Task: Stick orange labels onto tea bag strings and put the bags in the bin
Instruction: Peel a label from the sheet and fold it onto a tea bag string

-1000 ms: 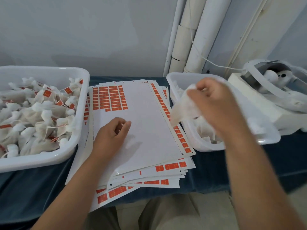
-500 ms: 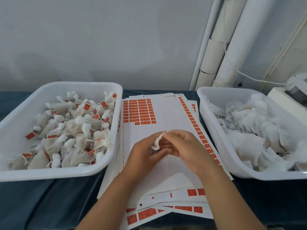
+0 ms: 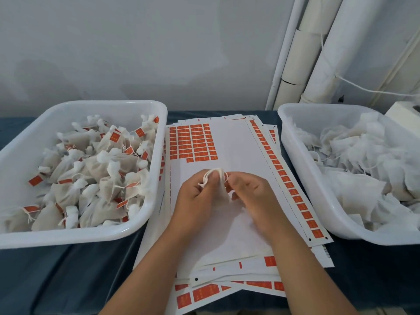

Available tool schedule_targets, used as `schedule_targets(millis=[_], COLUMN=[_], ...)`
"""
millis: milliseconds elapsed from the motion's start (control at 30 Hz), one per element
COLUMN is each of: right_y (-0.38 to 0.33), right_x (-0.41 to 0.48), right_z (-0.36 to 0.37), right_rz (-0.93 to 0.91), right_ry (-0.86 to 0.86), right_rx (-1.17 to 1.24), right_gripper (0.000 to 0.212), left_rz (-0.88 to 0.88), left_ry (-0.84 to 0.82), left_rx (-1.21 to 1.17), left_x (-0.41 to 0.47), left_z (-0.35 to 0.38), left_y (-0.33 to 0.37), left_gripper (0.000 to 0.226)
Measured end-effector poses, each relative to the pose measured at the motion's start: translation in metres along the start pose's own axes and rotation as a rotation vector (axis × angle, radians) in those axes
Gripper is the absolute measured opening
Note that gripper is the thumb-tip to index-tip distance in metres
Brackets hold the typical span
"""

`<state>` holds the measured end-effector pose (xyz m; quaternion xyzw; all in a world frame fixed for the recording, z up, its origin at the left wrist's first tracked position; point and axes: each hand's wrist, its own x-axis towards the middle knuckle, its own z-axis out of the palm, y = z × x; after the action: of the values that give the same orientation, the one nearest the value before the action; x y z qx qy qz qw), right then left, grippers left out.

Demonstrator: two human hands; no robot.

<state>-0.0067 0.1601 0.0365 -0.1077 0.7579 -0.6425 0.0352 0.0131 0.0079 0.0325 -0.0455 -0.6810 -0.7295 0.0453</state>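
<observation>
Many labelled bags (image 3: 91, 169) fill your left bin (image 3: 91, 104), many bare bags (image 3: 363, 160) wait in the right bin (image 3: 318, 106), and your left hand (image 3: 195, 196) and right hand (image 3: 252, 194) pinch 1 tea bag (image 3: 216, 178), no label showing, over the label sheets (image 3: 238, 151).

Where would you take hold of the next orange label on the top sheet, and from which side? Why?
Probably the near-left corner of the end label in the short last row, lifted from the near side: the sheet is bare on those two sides. The left hand and right hand hold a tea bag.
</observation>
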Motion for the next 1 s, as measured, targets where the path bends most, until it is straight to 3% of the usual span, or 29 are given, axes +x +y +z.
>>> schedule_targets(millis=[100,533,633,733,800,867,933,1000], right_y=[0.002,0.016,0.016,0.017,0.016,0.015,0.016,0.015], right_x=[-0.002,-0.006,-0.007,-0.003,-0.001,0.001,0.002,0.001], right_z=[0.001,0.003,-0.004,-0.008,-0.008,-0.009,-0.014,-0.019], right_rz=[-0.045,-0.16,-0.003,0.121,0.146,0.181,0.173,0.133], right_ry=[0.07,0.215,0.193,-0.031,-0.122,-0.208,-0.253,-0.256], right_rx=[-0.049,-0.155,-0.029,0.27,0.5,0.721,0.842,0.914], right_gripper=[0.015,0.015,0.027,0.033,0.033,0.032,0.034,0.035], left_rz=[0.069,0.029,-0.097,-0.231,-0.154,-0.077,-0.032,-0.016], left_ry=[0.043,0.06,0.028,-0.078,-0.11,-0.136,-0.2,-0.23], left_rx=[0.186,0.234,0.252,0.169,0.213,0.267,0.262,0.245], left_x=[0.006,0.007,0.006,0.004,0.005,0.005,0.004,0.001], left_z=[-0.006,-0.007,-0.011,-0.014,-0.014,-0.012,-0.01,-0.012], left_y=[-0.007,-0.01,-0.005,0.002,0.004,0.005,0.004,0.005], left_gripper=[0.035,0.035,0.037,0.041,0.048,0.039,0.021,0.027])
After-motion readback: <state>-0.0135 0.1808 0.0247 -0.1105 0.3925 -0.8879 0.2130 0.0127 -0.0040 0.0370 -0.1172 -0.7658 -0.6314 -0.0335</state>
